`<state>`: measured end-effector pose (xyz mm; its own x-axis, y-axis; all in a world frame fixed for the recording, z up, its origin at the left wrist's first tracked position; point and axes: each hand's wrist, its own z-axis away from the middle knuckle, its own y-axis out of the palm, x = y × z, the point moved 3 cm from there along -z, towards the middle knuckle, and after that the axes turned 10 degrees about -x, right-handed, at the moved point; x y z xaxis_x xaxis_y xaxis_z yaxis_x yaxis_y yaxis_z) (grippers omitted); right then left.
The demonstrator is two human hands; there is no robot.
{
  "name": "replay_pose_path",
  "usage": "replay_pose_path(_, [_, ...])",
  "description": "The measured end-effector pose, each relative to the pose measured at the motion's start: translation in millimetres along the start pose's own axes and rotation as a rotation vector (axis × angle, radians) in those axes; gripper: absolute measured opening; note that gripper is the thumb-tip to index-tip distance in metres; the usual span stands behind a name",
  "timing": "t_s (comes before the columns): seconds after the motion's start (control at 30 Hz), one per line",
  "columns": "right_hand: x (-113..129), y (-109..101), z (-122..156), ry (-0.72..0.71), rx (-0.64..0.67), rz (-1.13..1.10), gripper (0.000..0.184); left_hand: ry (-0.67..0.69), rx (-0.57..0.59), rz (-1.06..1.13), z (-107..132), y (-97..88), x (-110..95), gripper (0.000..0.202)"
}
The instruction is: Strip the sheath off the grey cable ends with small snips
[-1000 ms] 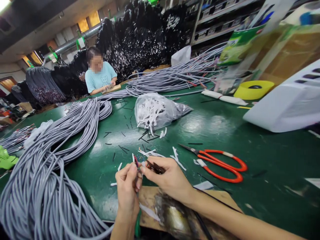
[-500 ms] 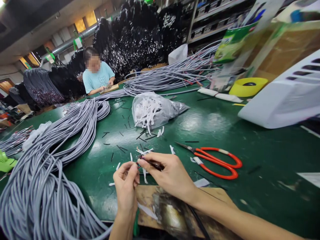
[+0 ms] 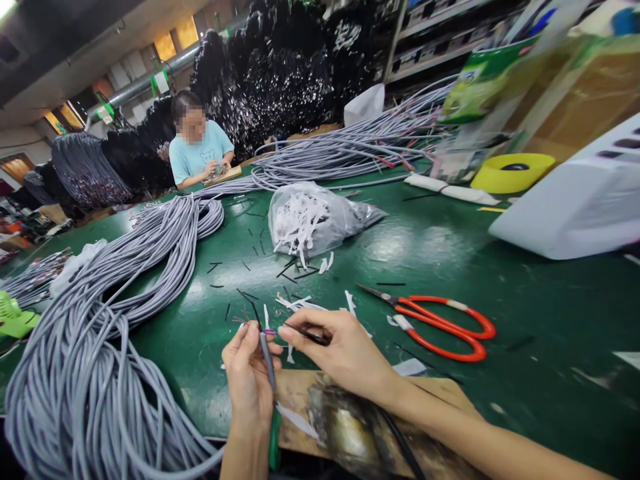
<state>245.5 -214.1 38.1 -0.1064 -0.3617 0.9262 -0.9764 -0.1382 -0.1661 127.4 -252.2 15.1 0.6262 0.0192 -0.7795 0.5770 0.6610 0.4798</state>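
Note:
My left hand [image 3: 246, 377] is closed around the end of a grey cable [image 3: 268, 360], held upright, with thin coloured wires [image 3: 247, 319] fanning out of its stripped tip. My right hand [image 3: 340, 353] pinches a thin dark tool [image 3: 306, 333] whose tip meets the cable's end. Both hands hover over a worn wooden board [image 3: 345, 427] at the near edge of the green table [image 3: 450, 253].
Orange-handled scissors [image 3: 435, 321] lie to the right. A big coil of grey cables [image 3: 100, 347] fills the left. A clear bag of white strips [image 3: 313, 220], black and white offcuts, a yellow tape roll [image 3: 510, 171] and a white box [image 3: 575, 207] sit further back. Another person [image 3: 197, 150] works at the far end.
My left hand has turned and lowered, so the grey cable end and its splayed coloured wires now show. The right hand stays at the cable tip with the dark tool.

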Motion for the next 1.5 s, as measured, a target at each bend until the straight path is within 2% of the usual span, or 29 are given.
replay_pose_path(0.07, [-0.4, -1.2, -0.2, 0.011, 0.007, 0.001, 0.024, 0.012, 0.014, -0.008, 1.5, 1.9, 0.1, 0.040])
replay_pose_path(0.17, [-3.6, -6.1, -1.9, 0.040, 0.002, 0.038, 0.026, 0.045, 0.104, -0.087, 6.5, 5.4, 0.3, 0.040])
replay_pose_path(0.27, [-10.3, -15.7, -2.9, 0.041, 0.006, 0.190, 0.025, 0.181, 0.205, -0.308, 8.5, 3.5, 1.0, 0.034])
replay_pose_path(0.33, [-16.0, -25.6, -0.9, -0.028, 0.046, 0.354, 0.021, 0.292, 0.199, -0.475, 4.5, -2.5, 2.6, 0.036])
replay_pose_path(0.4, [-22.8, -41.2, 4.0, -0.128, 0.044, 0.568, 0.027, 0.368, 0.147, -0.600, -2.4, -10.1, 5.1, 0.039])
replay_pose_path(0.47, [-30.5, -63.6, 10.0, -0.166, -0.035, 0.836, 0.030, 0.443, 0.139, -0.695, -7.3, -14.8, 6.7, 0.037])
replay_pose_path(0.57, [-43.4, -101.2, 16.8, 0.000, -0.126, 1.249, 0.026, 0.642, 0.199, -0.774, -3.5, -13.7, 3.1, 0.029])
replay_pose_path(0.63, [-50.0, -118.5, 17.7, 0.086, -0.103, 1.365, 0.025, 0.764, 0.226, -0.758, 4.6, -10.5, -2.1, 0.022])
replay_pose_path(0.73, [-50.9, -125.3, 14.6, 0.036, -0.140, 1.267, 0.022, 0.846, 0.239, -0.673, 15.7, -7.7, -8.4, 0.013])
replay_pose_path(0.83, [-37.4, -111.2, 12.9, -0.135, -0.212, 0.884, 0.013, 0.907, 0.257, -0.629, 21.3, -8.2, -10.2, 0.012])
replay_pose_path(0.9, [-22.8, -94.6, 13.5, -0.225, -0.157, 0.619, 0.008, 0.932, 0.263, -0.612, 22.8, -8.9, -9.1, 0.013])
replay_pose_path(0.97, [-7.6, -77.9, 13.4, -0.275, -0.064, 0.487, 0.011, 0.947, 0.237, -0.571, 23.9, -9.1, -7.9, 0.013])
replay_pose_path(1.07, [8.6, -60.9, 10.1, -0.314, 0.033, 0.423, 0.020, 0.950, 0.201, -0.511, 26.1, -7.5, -6.4, 0.015])
replay_pose_path(1.13, [12.1, -54.4, 7.2, -0.331, 0.084, 0.406, 0.022, 0.944, 0.216, -0.512, 26.9, -6.4, -5.8, 0.016])
replay_pose_path(1.3, [6.0, -44.0, 5.1, -0.385, 0.218, 0.394, 0.017, 0.932, 0.354, -0.667, 23.7, -7.7, -5.6, 0.019])
replay_pose_path(1.5, [0.9, -41.2, 6.5, -0.484, 0.281, 0.500, 0.014, 0.849, 0.367, -0.719, 21.8, -8.4, -6.1, 0.021])
